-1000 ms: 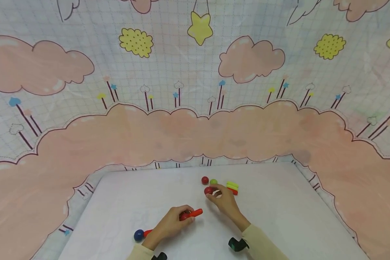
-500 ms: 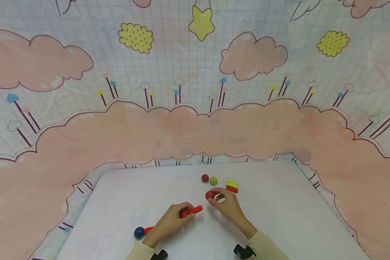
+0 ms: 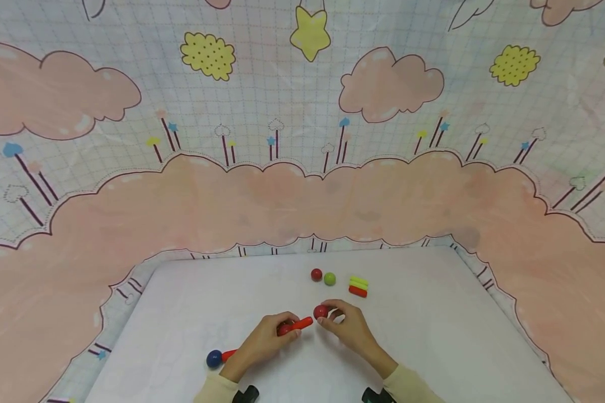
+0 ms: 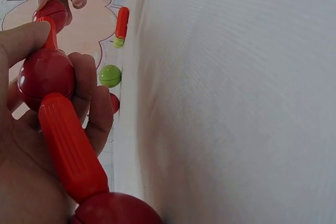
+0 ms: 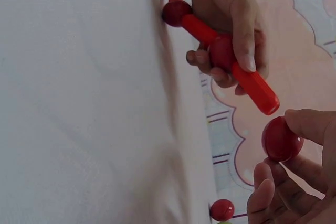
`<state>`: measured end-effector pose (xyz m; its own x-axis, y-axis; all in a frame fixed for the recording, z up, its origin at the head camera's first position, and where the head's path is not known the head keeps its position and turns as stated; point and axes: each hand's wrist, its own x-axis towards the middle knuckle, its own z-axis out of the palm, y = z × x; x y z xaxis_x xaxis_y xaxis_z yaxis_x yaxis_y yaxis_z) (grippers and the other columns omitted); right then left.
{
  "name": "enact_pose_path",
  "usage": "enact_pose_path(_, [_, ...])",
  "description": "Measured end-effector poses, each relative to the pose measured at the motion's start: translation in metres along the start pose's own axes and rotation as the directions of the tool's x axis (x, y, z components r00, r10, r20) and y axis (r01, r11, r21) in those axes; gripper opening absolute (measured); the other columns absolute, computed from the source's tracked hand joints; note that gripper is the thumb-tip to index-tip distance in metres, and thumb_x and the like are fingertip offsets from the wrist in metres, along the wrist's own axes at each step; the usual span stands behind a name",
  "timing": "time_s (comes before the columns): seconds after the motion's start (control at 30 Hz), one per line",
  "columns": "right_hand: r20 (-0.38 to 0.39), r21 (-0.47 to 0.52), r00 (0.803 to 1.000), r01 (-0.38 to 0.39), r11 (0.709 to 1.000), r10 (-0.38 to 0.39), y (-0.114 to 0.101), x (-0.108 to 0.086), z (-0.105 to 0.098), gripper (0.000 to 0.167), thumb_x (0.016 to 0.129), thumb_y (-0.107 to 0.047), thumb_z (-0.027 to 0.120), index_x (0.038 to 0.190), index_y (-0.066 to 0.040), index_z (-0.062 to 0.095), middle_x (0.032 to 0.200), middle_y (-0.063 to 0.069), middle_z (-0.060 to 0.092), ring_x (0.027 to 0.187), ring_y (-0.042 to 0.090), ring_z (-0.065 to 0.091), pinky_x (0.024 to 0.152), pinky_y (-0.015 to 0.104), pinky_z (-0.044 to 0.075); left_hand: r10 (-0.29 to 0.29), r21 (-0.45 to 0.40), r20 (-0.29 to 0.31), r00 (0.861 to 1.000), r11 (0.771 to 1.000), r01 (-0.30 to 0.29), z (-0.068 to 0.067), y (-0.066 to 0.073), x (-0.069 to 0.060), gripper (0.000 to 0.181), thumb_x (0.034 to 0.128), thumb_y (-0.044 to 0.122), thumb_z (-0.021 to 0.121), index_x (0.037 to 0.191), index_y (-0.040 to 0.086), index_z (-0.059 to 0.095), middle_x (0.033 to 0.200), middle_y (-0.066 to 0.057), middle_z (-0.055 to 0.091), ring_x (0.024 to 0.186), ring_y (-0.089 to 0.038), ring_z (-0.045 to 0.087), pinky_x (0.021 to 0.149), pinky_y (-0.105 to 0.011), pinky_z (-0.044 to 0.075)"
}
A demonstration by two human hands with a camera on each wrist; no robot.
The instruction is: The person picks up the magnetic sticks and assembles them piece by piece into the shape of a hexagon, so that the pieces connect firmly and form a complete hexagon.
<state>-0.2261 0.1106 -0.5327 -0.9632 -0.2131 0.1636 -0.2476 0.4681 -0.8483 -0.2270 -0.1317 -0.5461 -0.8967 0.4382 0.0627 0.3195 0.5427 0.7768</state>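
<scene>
My left hand grips a chain of red rods and balls; its fingers curl round a red ball. From that ball a red rod sticks out toward the right hand. The chain's other end runs back under the left wrist, through another red rod and red ball, to a blue ball. My right hand pinches a loose red ball between thumb and fingers. In the right wrist view a small gap separates this ball from the rod's free tip.
Farther back on the white table lie another red ball and a green ball. To their right, yellow-green rods lie alongside a red rod. A patterned cloth hangs behind the table.
My right hand has drawn the red ball back from beside the green ball, nearer the rod's tip. The left hand keeps its grip on the chain, nearly still.
</scene>
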Motion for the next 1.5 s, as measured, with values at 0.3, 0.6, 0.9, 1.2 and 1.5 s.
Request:
enact_pose_path(0.3, [0.035,0.046,0.999,0.03,0.998,-0.032,0.001,-0.002,0.003,0.039,0.084,-0.023,0.078,0.118,-0.007,0.065,0.112,0.008,0.068,0.085,0.009,0.061,0.068,0.019,0.051,0.035,0.005,-0.018,0.999,0.999,-0.035,0.002,0.002,0.0,0.019,0.0907,0.033,0.07,0.108,0.024,0.067,0.085,0.009,0.062,0.068,-0.001,0.049,0.06,-0.02,0.042])
enact_pose_path(0.6, [0.071,0.197,0.997,-0.003,0.98,-0.011,-0.003,-0.005,0.008,0.034,0.08,-0.008,0.08,0.109,-0.008,0.062,0.108,0.011,0.067,0.088,0.017,0.065,0.069,0.018,0.053,0.038,-0.023,0.035,0.999,0.999,-0.038,0.004,0.017,0.009,0.03,0.0909,0.034,0.07,0.118,0.022,0.062,0.084,0.008,0.068,0.069,-0.003,0.056,0.064,-0.022,0.047])
enact_pose_path(0.9, [0.081,0.152,0.995,0.044,0.987,-0.057,-0.001,-0.006,-0.001,0.03,0.083,-0.006,0.075,0.111,-0.003,0.064,0.109,0.014,0.068,0.091,0.016,0.068,0.073,0.02,0.055,0.061,-0.019,0.041,0.997,0.998,-0.06,0.004,0.024,0.011,0.032,0.0901,0.034,0.071,0.118,0.021,0.063,0.079,0.007,0.067,0.067,-0.002,0.054,0.063,-0.021,0.045])
enact_pose_path(1.2, [-0.084,0.003,0.996,0.008,1.0,-0.007,0.009,0.0,-0.03,0.029,0.083,-0.012,0.078,0.109,-0.008,0.067,0.104,0.013,0.069,0.09,0.015,0.065,0.071,0.02,0.052,-0.012,-0.01,0.06,0.998,1.0,0.013,0.003,0.024,0.011,0.034,0.0897,0.035,0.071,0.12,0.023,0.063,0.086,0.007,0.066,0.076,-0.007,0.055,0.069,-0.022,0.046])
enact_pose_path(1.5, [-0.169,-0.047,0.986,-0.015,0.999,0.006,0.022,0.005,-0.049,0.033,0.081,-0.009,0.079,0.112,-0.011,0.069,0.106,0.013,0.069,0.091,0.018,0.064,0.07,0.022,0.051,0.005,-0.018,0.06,0.998,1.0,-0.004,0.002,0.023,0.01,0.033,0.09,0.034,0.071,0.12,0.022,0.063,0.085,0.007,0.065,0.075,-0.006,0.054,0.067,-0.022,0.045])
